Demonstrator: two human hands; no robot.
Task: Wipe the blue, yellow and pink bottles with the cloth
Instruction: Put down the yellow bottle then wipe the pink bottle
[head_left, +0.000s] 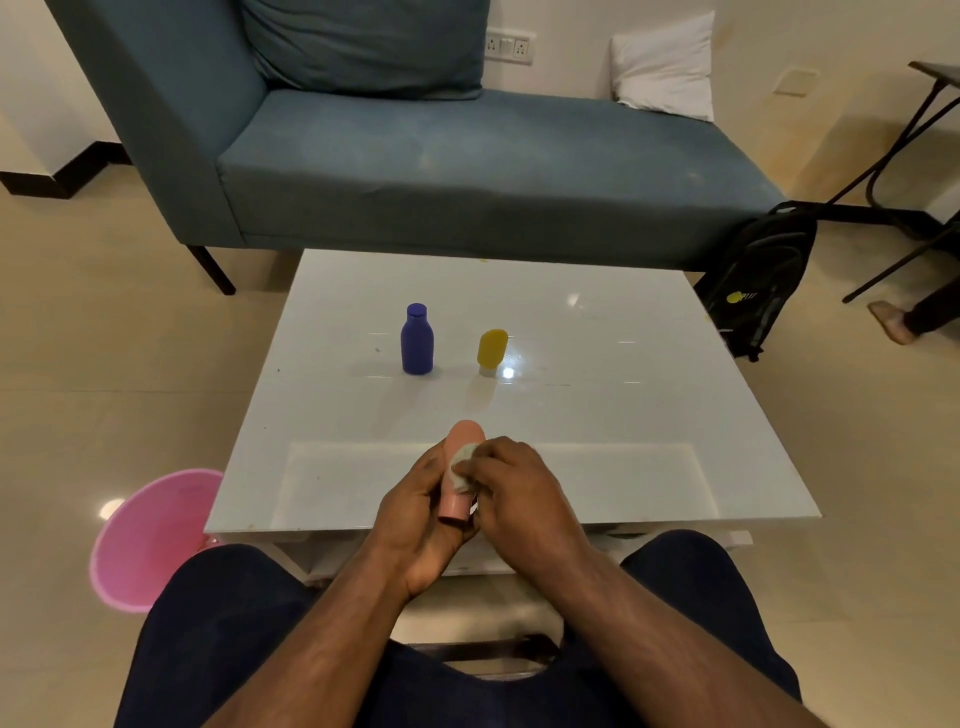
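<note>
My left hand (415, 504) grips the pink bottle (464, 439) above the near edge of the white table (597, 415), cap end toward me. My right hand (514, 488) pinches a small pale cloth (461, 466) and presses it against the pink bottle's side. The blue bottle (416, 340) stands upright near the table's middle. The yellow bottle (491, 349) stands to its right, cap down, slightly tilted.
A pink bucket (150, 535) sits on the floor left of the table. A blue sofa (467, 166) stands behind the table. A black backpack (758, 280) leans at the right, with a person's foot (891, 322) beyond it.
</note>
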